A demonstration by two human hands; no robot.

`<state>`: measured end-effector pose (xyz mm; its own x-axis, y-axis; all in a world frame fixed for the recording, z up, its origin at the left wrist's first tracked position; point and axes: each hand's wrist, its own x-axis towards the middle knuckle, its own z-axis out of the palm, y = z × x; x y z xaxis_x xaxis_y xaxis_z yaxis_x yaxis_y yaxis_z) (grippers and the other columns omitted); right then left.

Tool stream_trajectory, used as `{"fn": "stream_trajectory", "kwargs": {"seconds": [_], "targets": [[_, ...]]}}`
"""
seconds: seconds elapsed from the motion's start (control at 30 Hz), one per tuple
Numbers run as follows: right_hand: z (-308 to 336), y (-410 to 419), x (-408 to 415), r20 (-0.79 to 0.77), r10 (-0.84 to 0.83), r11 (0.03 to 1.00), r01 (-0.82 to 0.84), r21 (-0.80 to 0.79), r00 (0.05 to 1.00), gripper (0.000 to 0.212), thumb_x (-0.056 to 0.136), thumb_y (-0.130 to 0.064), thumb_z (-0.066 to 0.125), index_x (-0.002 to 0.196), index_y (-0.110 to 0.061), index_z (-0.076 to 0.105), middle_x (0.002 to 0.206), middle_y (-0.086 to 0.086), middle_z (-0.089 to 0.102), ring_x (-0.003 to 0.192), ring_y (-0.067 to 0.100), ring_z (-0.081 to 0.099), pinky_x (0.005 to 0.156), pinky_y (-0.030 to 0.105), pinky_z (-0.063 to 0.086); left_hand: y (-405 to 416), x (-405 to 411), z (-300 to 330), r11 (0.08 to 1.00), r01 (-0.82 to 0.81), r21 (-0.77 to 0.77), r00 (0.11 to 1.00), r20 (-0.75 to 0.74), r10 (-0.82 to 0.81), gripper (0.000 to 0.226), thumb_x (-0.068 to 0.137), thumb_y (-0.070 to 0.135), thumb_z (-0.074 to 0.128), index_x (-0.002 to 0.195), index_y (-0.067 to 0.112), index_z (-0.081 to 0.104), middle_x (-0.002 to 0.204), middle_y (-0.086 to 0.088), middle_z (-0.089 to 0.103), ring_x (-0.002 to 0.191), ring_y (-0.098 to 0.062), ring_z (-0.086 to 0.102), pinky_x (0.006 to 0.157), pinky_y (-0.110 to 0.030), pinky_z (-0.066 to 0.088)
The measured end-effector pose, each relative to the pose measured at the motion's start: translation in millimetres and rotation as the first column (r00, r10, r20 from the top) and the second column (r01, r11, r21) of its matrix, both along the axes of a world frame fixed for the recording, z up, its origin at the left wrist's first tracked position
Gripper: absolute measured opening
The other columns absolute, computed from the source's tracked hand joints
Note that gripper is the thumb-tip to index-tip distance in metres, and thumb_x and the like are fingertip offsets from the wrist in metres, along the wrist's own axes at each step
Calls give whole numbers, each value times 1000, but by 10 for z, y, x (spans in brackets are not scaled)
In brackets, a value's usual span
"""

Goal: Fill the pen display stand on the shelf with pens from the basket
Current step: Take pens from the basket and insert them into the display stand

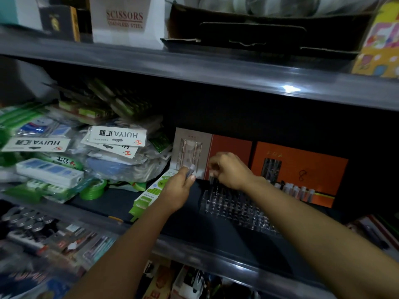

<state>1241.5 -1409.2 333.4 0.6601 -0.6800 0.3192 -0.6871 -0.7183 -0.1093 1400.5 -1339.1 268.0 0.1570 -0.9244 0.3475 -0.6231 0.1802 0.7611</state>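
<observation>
Right hand (230, 169) pinches a pen (211, 180) upright over the back row of the clear pen display stand (235, 209) on the dark shelf (121, 203). Left hand (178, 188) grips a few pens (190, 171), just left of the stand.

A white scissors box (125, 20) and a torn cardboard tray (265, 33) stood on the upper shelf (194, 67). Below, bagged HUIYA packs (117, 134) lay heaped at left beside green tape rolls (94, 189), a green carton (149, 196) and orange boxes (302, 167).
</observation>
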Motion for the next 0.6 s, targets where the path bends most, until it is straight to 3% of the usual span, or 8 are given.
{"fn": "stream_trajectory", "kwargs": {"seconds": [0.1,0.2,0.33,0.47,0.6], "targets": [[66,87,-37,130,91,996,-87,-36,987,10,88,-14,66,97,-10,68,94,1,61,90,18,56,79,33,49,37,-61,18,1000,21,10,1000,16,-21,30,99,27,40,118,6,50,112,-12,61,106,-27,56,78,-26,35],[155,224,-61,250,182,982,-191,12,951,15,86,-15,69,100,-11,69,92,-5,60,88,9,55,79,20,45,64,-140,47,999,38,13,999,35,-38,30,99,32,40,120,13,49,107,-9,63,100,-26,58,84,-35,45],[225,359,-127,208,215,972,-229,45,954,15,85,-13,70,99,-10,70,91,-5,61,80,1,53,71,8,40,128,-289,133,997,74,24,997,19,-74,27,99,30,40,120,15,49,104,-8,63,99,-25,59,86,-39,46],[281,445,-224,251,188,971,-218,97,949,4,84,-8,70,87,-6,69,80,-3,64,66,-4,54,62,10,42,199,-424,224,991,131,32,991,33,-132,29,99,31,41,122,17,48,112,-9,63,105,-23,58,92,-44,47],[330,510,-373,282,144,970,-191,149,949,5,88,-10,67,83,-7,66,70,-4,63,57,-1,56,54,13,43,264,-537,264,990,135,51,987,80,-138,31,98,34,42,125,18,45,106,-3,62,97,-20,58,79,-36,47]]}}
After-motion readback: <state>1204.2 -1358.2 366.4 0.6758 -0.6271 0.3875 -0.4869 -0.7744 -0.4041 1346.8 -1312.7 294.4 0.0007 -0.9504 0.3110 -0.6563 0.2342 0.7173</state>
